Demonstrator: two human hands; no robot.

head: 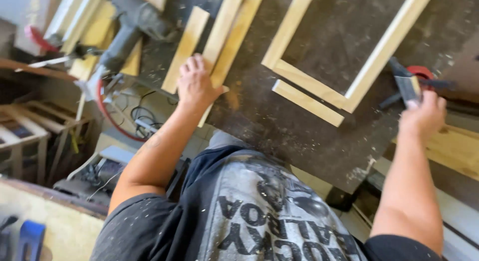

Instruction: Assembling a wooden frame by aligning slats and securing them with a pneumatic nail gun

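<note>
Both forearms reach out: left hand (195, 84) flat, fingers together on wood strips (227, 41); right hand (424, 116) grips a clamp (410, 85).

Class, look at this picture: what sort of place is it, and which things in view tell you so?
Probably a woodworking shop. A dusty workbench carries a wooden frame and loose wood strips, with a power tool at its edge. The left hand rests on a strip.

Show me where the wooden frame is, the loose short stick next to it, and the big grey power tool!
wooden frame (309, 81): head view, on its bottom rail.
loose short stick (308, 103): head view, middle of its length.
grey power tool (130, 26): head view, on its dark body.
</note>
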